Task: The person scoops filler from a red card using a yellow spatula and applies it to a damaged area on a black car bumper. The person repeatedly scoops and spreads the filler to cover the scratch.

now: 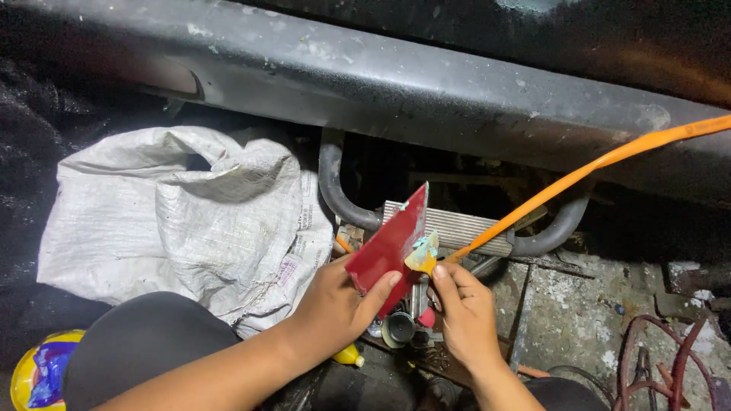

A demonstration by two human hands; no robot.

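Observation:
My left hand grips a flat dark red board by its lower edge, holding it tilted up in front of me. My right hand pinches a small yellow scraper smeared with pale blue-green putty, its blade resting against the red board's right edge. Traces of the same putty sit on the board's top corner. Both hands hover over a cluttered box of small tools.
A grey car bumper spans the top. An orange hose runs from the right toward my hands. A white woven sack lies left. Curved black pipes and a ribbed metal plate sit behind. Reddish metal wire frame at right.

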